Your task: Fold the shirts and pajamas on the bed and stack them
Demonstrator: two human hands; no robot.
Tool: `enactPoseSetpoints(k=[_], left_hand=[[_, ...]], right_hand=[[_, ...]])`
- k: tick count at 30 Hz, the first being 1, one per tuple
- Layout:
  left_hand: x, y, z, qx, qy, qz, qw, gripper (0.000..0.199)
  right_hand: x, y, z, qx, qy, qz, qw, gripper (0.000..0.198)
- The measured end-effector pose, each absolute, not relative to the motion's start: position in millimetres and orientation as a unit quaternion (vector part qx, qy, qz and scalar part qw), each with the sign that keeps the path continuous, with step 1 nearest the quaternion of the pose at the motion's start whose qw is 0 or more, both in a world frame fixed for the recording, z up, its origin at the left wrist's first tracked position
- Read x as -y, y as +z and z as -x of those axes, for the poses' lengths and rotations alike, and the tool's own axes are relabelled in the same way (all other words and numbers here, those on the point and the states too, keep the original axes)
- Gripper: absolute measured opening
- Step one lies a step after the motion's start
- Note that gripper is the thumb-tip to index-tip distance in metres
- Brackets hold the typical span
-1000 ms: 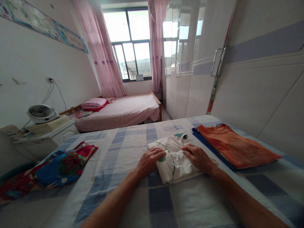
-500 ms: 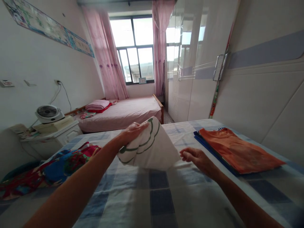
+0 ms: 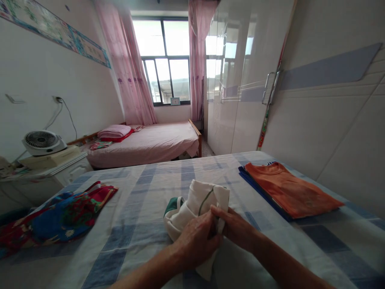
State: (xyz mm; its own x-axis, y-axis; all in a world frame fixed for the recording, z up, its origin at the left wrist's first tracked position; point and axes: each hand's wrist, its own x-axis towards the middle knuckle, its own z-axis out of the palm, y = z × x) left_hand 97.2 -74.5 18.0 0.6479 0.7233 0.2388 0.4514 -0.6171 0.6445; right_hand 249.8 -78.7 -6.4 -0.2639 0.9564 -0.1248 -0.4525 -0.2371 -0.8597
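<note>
A white cloth piece [image 3: 180, 214] with thin green lines and a green patch at its left end is bunched up just above the bed; I cannot tell what kind of item it is. My left hand [image 3: 200, 239] is closed on its near side. Against it, my right hand [image 3: 239, 226] pinches the right edge of the same cloth. The two hands touch or nearly touch, and their fingers hide part of the fabric. Off to the right lies a folded orange T-shirt [image 3: 290, 190], on top of dark blue clothing [image 3: 258, 192].
A blue-and-white checked sheet [image 3: 135, 224] covers the bed. Red and blue patterned fabric [image 3: 66, 214] is heaped at the left. A fan [image 3: 43, 141] stands on a white cabinet [image 3: 72, 168]. Beyond are a pink bed [image 3: 156, 140] and a tall wardrobe [image 3: 237, 120].
The white cloth, spread between separated hands before, is now bunched and lower. My left hand came down and nearer; my right hand moved left and took hold of the cloth. The view shifted slightly right.
</note>
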Motion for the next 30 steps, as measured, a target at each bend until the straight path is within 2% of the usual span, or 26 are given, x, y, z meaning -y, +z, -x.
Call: enactPoseSetpoints(k=[2, 4, 8, 12, 15, 20, 23, 27, 30], left_hand=[[82.0, 11.9, -83.2, -0.33, 0.268, -0.867, 0.259, 0.018], [85.1, 4.0, -65.3, -0.309, 0.335, -0.861, 0.227, 0.024], [77.4, -16.6, -40.2, -0.287, 0.433, -0.837, 0.172, 0.024], [59.9, -26.3, -38.8, -0.34, 0.423, -0.817, 0.194, 0.023], [51.2, -27.3, -40.5, -0.359, 0.386, -0.823, 0.213, 0.023], [49.0, -29.9, -37.8, -0.368, 0.35, -0.831, 0.227, 0.024], [49.0, -30.3, -38.4, -0.368, 0.338, -0.837, 0.224, 0.024], [48.2, -28.2, -41.4, -0.374, 0.324, -0.84, 0.221, 0.024], [47.4, -26.8, -42.0, -0.382, 0.312, -0.839, 0.231, 0.025]], right_hand=[[76.6, -7.6, -250.5, 0.316, 0.689, 0.385, 0.527, 0.024], [76.8, 2.2, -254.8, 0.289, 0.664, 0.41, 0.554, 0.026], [73.3, 43.8, -270.3, 0.282, 0.607, 0.447, 0.593, 0.023], [41.6, 90.6, -294.5, 0.306, 0.53, 0.471, 0.635, 0.012], [8.6, 129.4, -322.3, 0.359, 0.421, 0.482, 0.679, 0.005], [-10.0, 173.8, -392.4, 0.394, 0.271, 0.496, 0.725, 0.02], [11.2, 149.0, -436.9, 0.334, 0.242, 0.562, 0.717, 0.021], [62.2, 69.0, -471.4, 0.244, 0.282, 0.654, 0.658, 0.016], [91.2, 21.5, -480.0, 0.225, 0.299, 0.665, 0.646, 0.022]])
